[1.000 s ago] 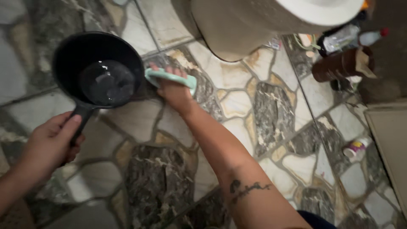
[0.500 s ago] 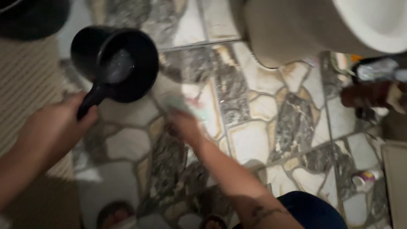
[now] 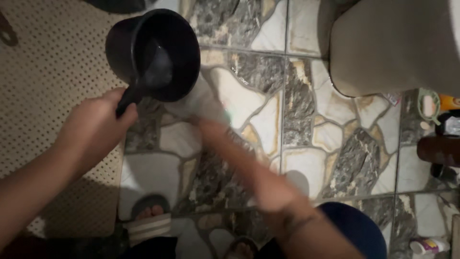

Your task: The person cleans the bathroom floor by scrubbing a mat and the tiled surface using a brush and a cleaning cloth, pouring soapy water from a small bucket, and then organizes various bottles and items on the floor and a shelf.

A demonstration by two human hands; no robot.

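The left hand (image 3: pixel 93 127) is sitting at the left of the frame, clenched around the handle of a black dipper (image 3: pixel 153 55). The dipper is tipping in the upper left of the frame, its mouth facing the camera, and a little water is glinting inside it. It is hanging above the stone-patterned tile floor (image 3: pixel 306 120), just at the edge of a beige dotted mat (image 3: pixel 52 72) that is covering the left side of the frame.

The right hand (image 3: pixel 211 132) is reaching down to the floor near the middle of the frame, just below and right of the dipper. It is smeared by blur, with a pale greenish streak at its tip that may be a scrub brush (image 3: pixel 218 114); whether the fingers are gripping it cannot be told.

A pale toilet base (image 3: pixel 393 48) is filling the upper right. Bottles (image 3: pixel 443 124) are standing at the right edge, and a small plastic bottle (image 3: pixel 429 245) is lying at the lower right. A sandalled foot (image 3: pixel 149 218) is showing at the bottom, left of centre.
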